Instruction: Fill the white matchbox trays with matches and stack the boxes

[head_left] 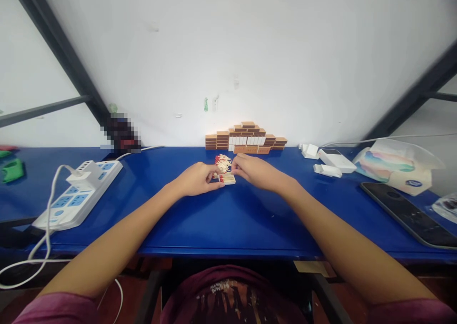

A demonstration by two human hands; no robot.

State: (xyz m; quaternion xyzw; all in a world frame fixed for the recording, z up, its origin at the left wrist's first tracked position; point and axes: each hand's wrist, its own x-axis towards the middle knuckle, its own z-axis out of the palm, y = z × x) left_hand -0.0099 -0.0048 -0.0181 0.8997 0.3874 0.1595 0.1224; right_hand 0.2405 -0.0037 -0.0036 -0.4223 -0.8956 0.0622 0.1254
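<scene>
A small white matchbox tray [228, 181] with several red-tipped matches lying in it rests on the blue table. My left hand [195, 178] is closed on the tray's left end between thumb and fingers. Just behind the tray sits a loose heap of matches [223, 162] with red heads. My right hand [254, 171] is pinched at the right side of the heap, close above the tray's right end. What its fingertips hold, if anything, is too small to tell. Against the wall, stacked matchboxes [247, 134] with brown sides stand in a stepped pile.
A white power strip [82, 195] with a plugged-in cable lies on the left of the blue table [214, 224]. To the right are white adapters [326, 171], a white device [336, 160], a tissue pack [396, 164] and a dark phone [410, 214]. A wall stands behind.
</scene>
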